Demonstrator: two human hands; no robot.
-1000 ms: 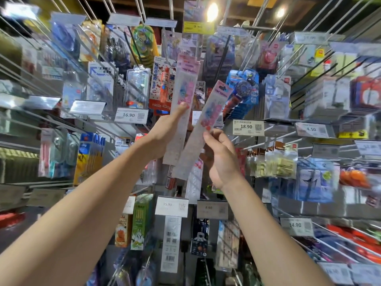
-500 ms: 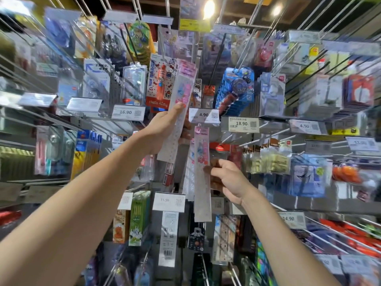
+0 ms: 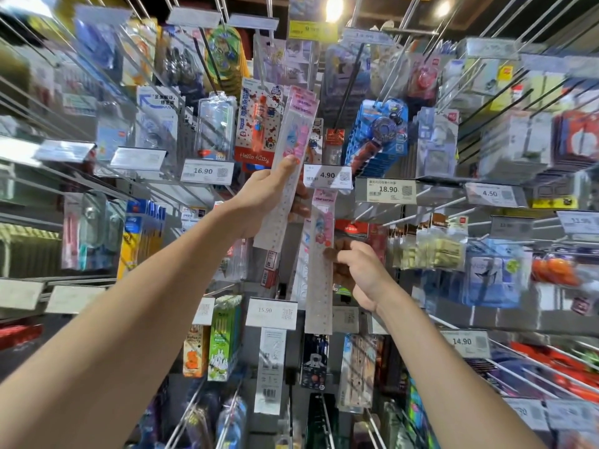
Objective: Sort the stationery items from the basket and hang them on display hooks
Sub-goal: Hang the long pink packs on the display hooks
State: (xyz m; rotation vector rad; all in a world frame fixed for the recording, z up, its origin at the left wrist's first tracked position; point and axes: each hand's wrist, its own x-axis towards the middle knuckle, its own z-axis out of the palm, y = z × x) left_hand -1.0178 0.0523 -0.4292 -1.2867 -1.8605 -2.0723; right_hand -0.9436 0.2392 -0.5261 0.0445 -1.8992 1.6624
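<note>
A: What has the left hand (image 3: pixel 259 197) got?

B: A bundle of pink rulers (image 3: pixel 293 137) in clear sleeves, raised in front of the display; the thumb lies across the front and the fingers (image 3: pixel 299 197) curl round the back, so it grips the bundle near its lower half; the bundle leans a little to the right, with its top beside the Hello Kitty pack (image 3: pixel 256 131).

A: And the right hand (image 3: pixel 363 277)?

B: Lower and to the right; its fingers (image 3: pixel 348 251) are bent, and thumb and fingertips pinch the right edge of a single ruler (image 3: pixel 319 286) about halfway down.

A: Where does that ruler sit?

B: It hangs nearly upright, its pink header just below the 4.90 price tag (image 3: pixel 327 175); I cannot tell whether the header's hole is on the hook; its lower end reaches down beside the 15.90 tag (image 3: pixel 270 311).

A: Anything round them?

B: Blue packs (image 3: pixel 379 134) above the 18.90 tag (image 3: pixel 387 189) to the right; metal hooks loaded with packets on every side, the outer ones blurred; both forearms are bare and reach up from the lower corners.
</note>
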